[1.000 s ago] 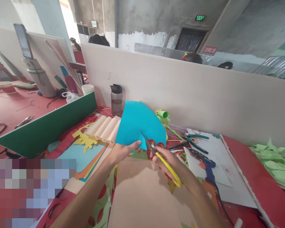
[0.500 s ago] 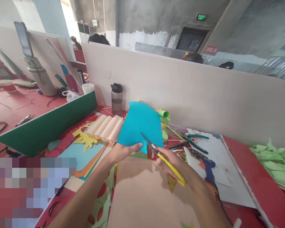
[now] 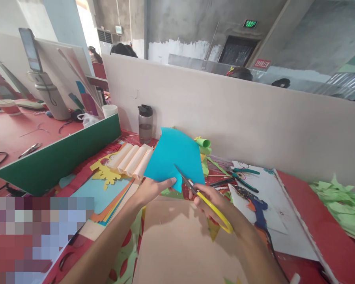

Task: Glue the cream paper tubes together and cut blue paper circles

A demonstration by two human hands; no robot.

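Note:
My left hand (image 3: 155, 190) grips the lower left edge of a blue sheet of paper (image 3: 177, 152), its thumb lying on top. The sheet is held up off the table and curves a little. In my right hand (image 3: 211, 199) is a pair of scissors (image 3: 213, 211) with yellow handles. Their blades point up and left across the paper, in a cut running in from its lower edge. Below both hands lies a large peach-coloured sheet (image 3: 171, 240).
Folded peach paper (image 3: 132, 159), yellow cut-outs (image 3: 106, 169) and stacked coloured sheets (image 3: 102, 199) lie left. A water bottle (image 3: 145, 124) stands behind. Green-handled pliers (image 3: 245, 179) and a blue glue gun (image 3: 258, 207) lie right. A white board (image 3: 225, 106) borders the back.
The lower left part of the blue sheet has shifted slightly left and down with my left hand, and the gap at the cut looks wider. The scissors have barely moved.

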